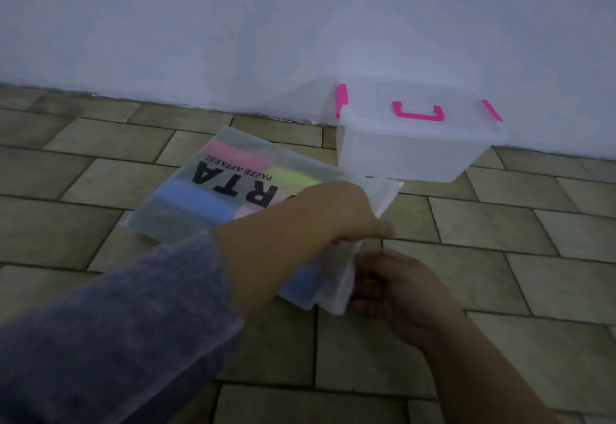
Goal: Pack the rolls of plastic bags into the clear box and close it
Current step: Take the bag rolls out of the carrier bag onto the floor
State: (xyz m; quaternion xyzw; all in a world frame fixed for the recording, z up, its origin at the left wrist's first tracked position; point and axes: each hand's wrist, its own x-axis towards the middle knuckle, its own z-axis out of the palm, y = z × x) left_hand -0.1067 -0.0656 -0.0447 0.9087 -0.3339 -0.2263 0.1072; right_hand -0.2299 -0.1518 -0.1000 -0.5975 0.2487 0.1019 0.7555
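Note:
A frosted plastic pouch (213, 190) with black lettering lies on the tiled floor. Pink, yellow-green and blue rolls of plastic bags (196, 198) show through it. My left hand (333, 217) rests on the pouch's near right part, its fingers curled over the edge. My right hand (393, 287) holds the pouch's open near corner, fingers curled round the white film. The clear box (413, 153) stands against the wall beyond the pouch, its lid on, with a pink handle (418, 111) and pink side clips.
A white wall (300, 23) runs along the back, right behind the box. Beige floor tiles (500, 257) spread to the right and in front of the hands.

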